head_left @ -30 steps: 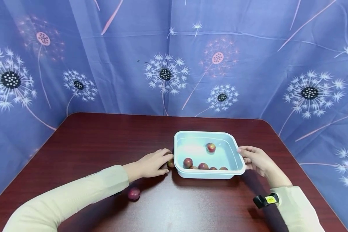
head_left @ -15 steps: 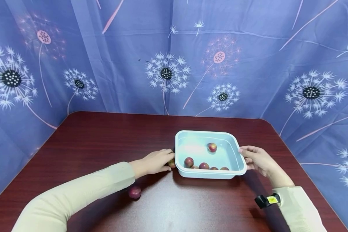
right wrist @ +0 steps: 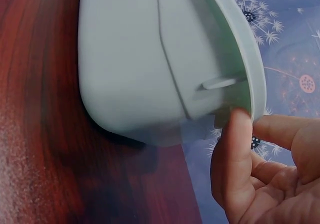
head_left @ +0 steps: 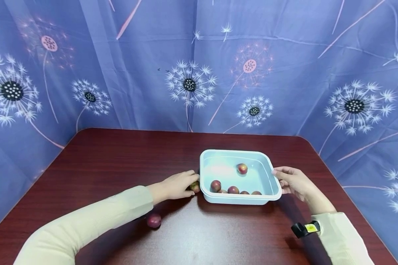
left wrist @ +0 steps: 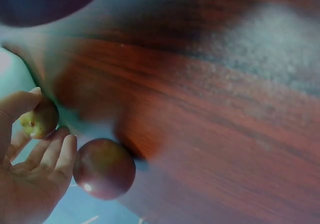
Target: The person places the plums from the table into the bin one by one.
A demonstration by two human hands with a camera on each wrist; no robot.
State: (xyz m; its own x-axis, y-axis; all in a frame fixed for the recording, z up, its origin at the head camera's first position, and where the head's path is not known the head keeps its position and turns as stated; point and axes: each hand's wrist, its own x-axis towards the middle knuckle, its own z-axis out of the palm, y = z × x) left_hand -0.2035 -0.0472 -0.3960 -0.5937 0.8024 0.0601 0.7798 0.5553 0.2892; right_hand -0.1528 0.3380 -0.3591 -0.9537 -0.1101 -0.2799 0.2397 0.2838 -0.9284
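In the head view, my left hand (head_left: 179,185) is at the left side of a pale blue plastic container (head_left: 240,199). It pinches a greenish-red plum (left wrist: 40,119) between thumb and fingers, close against the container wall. Another plum (left wrist: 104,168), dark red, lies right by the outer fingers in the left wrist view; the hand hides it from the head camera. My right hand (head_left: 293,184) grips the container's right rim (right wrist: 256,69), thumb on one side and fingers on the other. Several reddish plums lie inside, one plum (head_left: 242,168) apart from the others.
A dark red plum (head_left: 154,220) lies on the brown wooden table (head_left: 126,158), below the left forearm. A blue curtain (head_left: 146,92) with dandelion prints hangs behind and beside the table. A black strap with a yellow label (head_left: 311,228) is at the right sleeve.
My left wrist and sleeve have shifted slightly to the right, with the fingers staying around the plum by the container. The right hand and the container hold nearly the same place.
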